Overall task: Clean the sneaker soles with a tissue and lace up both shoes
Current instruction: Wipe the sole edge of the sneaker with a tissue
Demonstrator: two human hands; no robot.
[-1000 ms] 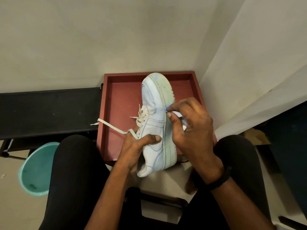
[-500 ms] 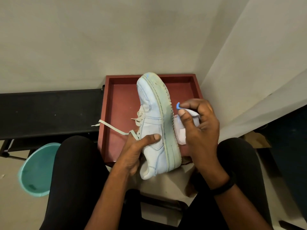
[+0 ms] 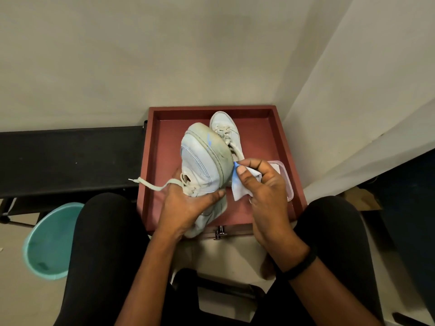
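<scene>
My left hand (image 3: pixel 186 205) grips a white sneaker (image 3: pixel 200 165) on its side over the red tray (image 3: pixel 162 165), its dirty sole edge turned up and to the right. A loose lace (image 3: pixel 153 185) trails off to the left. A white tissue with a blue smear (image 3: pixel 240 184) is pinched in my right hand (image 3: pixel 263 194), right beside the sole's edge. The second white sneaker (image 3: pixel 226 130) lies in the tray behind the first, laces showing.
A clear plastic container (image 3: pixel 286 177) sits in the tray under my right hand. A black bench (image 3: pixel 70 158) runs to the left, a teal bin (image 3: pixel 49 241) stands on the floor below it. Walls close in behind and to the right. My knees flank the tray.
My left hand has tilted the sneaker's toe up and toward the left, uncovering the second sneaker behind it. My right hand with the tissue has come off the sole and sits just beside its edge.
</scene>
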